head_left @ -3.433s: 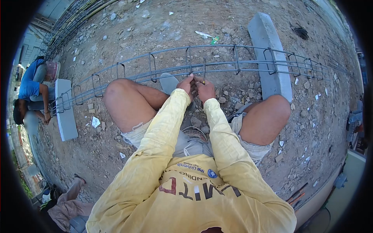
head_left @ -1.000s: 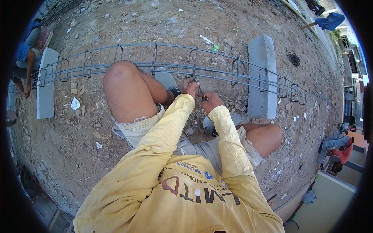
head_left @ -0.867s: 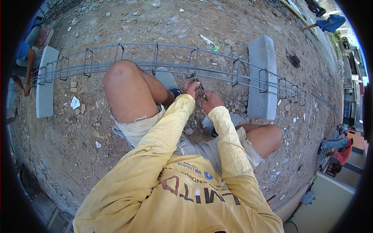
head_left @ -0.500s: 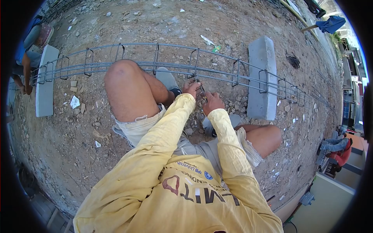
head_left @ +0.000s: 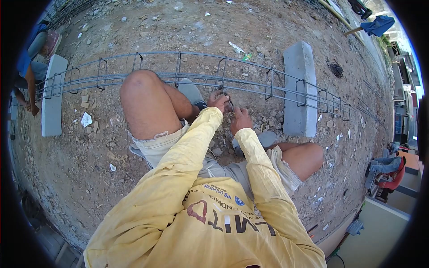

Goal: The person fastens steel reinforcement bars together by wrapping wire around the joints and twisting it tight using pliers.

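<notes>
A long rebar cage (head_left: 178,71) with stirrups stretches across the view, resting on two grey concrete blocks (head_left: 299,96) (head_left: 53,102). My left hand (head_left: 218,100) is closed just below the cage's near bar, at a stirrup corner, around something thin and dark that I cannot make out. Close to its right, my right hand (head_left: 241,119) is closed round the lower end of a slim dark hand tool (head_left: 231,103). The tool slants up towards my left fingers. Its handle is mostly hidden by my right fingers.
At the far left a person in blue (head_left: 27,64) has both hands near the cage's end. Another person in red (head_left: 393,174) is at the right. A dark wire bundle (head_left: 335,68) lies beyond the right block. Rubble and white scraps cover the ground.
Since the oldest frame, the view has shifted and my right knee has dropped outward. Over the last second, my right hand has turned a little and moved slightly left with the tool.
</notes>
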The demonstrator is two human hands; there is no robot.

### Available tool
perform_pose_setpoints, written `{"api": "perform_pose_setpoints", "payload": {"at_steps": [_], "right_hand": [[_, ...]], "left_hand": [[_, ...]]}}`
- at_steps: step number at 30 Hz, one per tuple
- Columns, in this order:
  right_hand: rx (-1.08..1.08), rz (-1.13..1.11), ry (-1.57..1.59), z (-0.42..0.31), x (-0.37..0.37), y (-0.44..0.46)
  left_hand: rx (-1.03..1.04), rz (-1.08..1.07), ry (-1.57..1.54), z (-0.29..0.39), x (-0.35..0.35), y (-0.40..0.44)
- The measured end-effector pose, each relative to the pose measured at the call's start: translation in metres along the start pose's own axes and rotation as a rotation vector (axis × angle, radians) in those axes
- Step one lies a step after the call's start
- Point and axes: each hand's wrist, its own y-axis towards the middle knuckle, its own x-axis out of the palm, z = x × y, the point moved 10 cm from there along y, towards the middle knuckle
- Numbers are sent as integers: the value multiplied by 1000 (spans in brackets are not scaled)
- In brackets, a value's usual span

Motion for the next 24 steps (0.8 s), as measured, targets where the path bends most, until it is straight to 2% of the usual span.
{"api": "perform_pose_setpoints", "payload": {"at_steps": [3, 6, 12, 15, 18, 24], "right_hand": [[-27, -52, 113, -1, 7, 5], [4, 2, 366, 11, 9, 9], [24, -277, 290, 8, 16, 20], [50, -268, 155, 10, 13, 25], [63, -259, 184, 16, 19, 31], [-54, -265, 181, 21, 27, 36]], "left_hand": [[-9, 33, -6, 0, -2, 2], [-27, 50, -2, -3, -7, 4], [-46, 49, 24, 0, -3, -1], [-48, 48, 35, 1, -2, -3], [-58, 43, 22, 1, -1, -5], [-37, 51, 26, 1, -2, -3]]}}
